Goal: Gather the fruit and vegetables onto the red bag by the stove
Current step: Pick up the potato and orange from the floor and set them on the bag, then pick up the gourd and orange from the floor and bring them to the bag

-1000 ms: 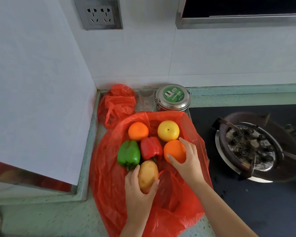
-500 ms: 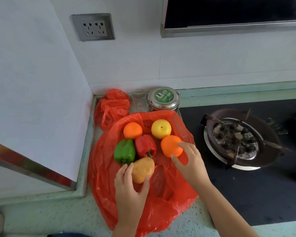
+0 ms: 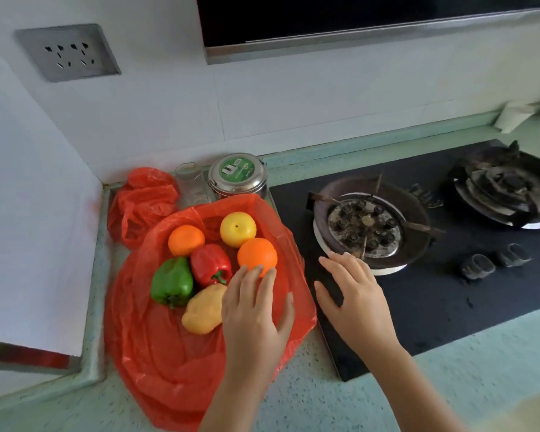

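- Glass (image 3: pixel 190 184) behind the red bag (image 3: pixel 156 338) is clear and hard to make out; its base is hidden by the bag's back edge.
- Crumpled second bag (image 3: pixel 144 201), left of the glass, is also red; you cannot tell what is inside.
- Your red bag lies flat on the counter (image 3: pixel 325 397), just left of the stove (image 3: pixel 434 294), overlapping the stove's left edge. All the produce sits on it, clustered: green pepper (image 3: pixel 172 280) leftmost, small orange (image 3: pixel 186 240) behind it, red pepper (image 3: pixel 210 264) in the middle, potato (image 3: pixel 204 308) in front, yellow fruit (image 3: pixel 238 229) at the back, larger orange (image 3: pixel 257 256) at the right.
- Your left hand (image 3: pixel 254 316) lies flat and spread over the bag, holding nothing, fingertips touching the larger orange's near side; it covers the potato's right end.
- Tin (image 3: pixel 237 176) behind the bag carries a green label with white writing, too small for you to read.
- Your right hand (image 3: pixel 354 302) hovers over the stove's left edge, fingers spread wide, gripping nothing, near the left burner (image 3: pixel 367 226).
- Right burner (image 3: pixel 508 185) is cut off at the frame's edge.
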A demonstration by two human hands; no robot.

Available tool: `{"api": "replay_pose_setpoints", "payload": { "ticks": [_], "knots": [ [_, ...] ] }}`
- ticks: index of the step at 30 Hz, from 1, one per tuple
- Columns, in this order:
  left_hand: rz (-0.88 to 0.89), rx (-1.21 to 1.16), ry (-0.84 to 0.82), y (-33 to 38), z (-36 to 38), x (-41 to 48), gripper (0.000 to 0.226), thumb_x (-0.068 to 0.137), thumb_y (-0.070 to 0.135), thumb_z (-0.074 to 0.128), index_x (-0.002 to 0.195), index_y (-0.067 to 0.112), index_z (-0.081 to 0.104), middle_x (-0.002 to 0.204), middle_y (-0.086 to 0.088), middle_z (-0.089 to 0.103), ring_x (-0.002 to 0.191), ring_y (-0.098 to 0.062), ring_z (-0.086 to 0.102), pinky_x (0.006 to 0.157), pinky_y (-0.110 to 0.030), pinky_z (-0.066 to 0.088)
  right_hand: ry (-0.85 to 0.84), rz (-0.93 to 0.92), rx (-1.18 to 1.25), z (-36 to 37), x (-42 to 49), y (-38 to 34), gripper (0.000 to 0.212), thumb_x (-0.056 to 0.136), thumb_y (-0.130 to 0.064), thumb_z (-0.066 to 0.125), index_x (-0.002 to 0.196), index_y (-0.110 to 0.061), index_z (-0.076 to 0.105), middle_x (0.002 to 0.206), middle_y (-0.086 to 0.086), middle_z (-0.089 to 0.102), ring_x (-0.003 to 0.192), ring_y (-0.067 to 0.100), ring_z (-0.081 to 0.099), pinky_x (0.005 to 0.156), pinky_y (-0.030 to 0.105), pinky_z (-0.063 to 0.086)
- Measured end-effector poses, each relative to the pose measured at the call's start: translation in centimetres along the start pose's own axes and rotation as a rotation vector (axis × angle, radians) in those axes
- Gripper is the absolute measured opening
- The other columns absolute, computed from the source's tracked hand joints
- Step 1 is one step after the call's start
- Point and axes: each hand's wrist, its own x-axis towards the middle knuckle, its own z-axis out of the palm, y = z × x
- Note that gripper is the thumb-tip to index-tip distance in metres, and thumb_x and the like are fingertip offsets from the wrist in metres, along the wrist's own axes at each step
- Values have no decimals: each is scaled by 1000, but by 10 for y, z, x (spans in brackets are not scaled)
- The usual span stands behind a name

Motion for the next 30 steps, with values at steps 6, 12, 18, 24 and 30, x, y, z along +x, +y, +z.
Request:
{"api": "replay_pose_setpoints", "payload": {
  "ticks": [6, 12, 18, 24, 30],
  "knots": [
    [113, -42, -68, 49, 21, 9, 38, 85, 32, 52, 109, 6, 65, 110, -11, 64, 113, -32, 53, 91, -43, 45, 108, 93, -104, -42, -22, 29, 35, 78, -27, 59, 109, -12, 64, 114, 6, 64, 113, 29, 55, 89, 43, 49],
    [256, -164, -156, 111, 45, 12, 38, 86, 32, 52, 109, 5, 64, 111, -10, 63, 113, -31, 53, 91, -45, 46, 216, 242, -136, -88, -50, 64, 35, 79, -27, 58, 111, -12, 64, 116, 5, 63, 116, 29, 53, 87, 53, 48],
    [377, -253, -230, 178, 68, 3, 40, 85, 33, 50, 111, 6, 64, 112, -9, 64, 113, -28, 53, 92, -43, 45, 305, 350, -203, -136, -86, 103, 34, 81, -27, 58, 112, -13, 63, 118, 6, 63, 117, 29, 52, 89, 51, 48],
    [486, -307, -267, 259, 83, -13, 41, 86, 34, 48, 112, 6, 64, 113, -11, 64, 113, -30, 53, 91, -47, 47, 435, 401, -295, -188, -126, 144, 33, 83, -31, 51, 106, -12, 65, 112, 5, 65, 109, 29, 56, 86, 47, 49],
    [606, -381, -282, 345, 104, -42, 42, 89, 36, 43, 110, 6, 64, 111, -11, 65, 111, -29, 52, 88, -49, 48, 532, 486, -340, -251, -172, 192, 36, 83, -33, 46, 105, -12, 65, 111, 6, 66, 107, 32, 57, 87, 49, 48]
  ]
}}
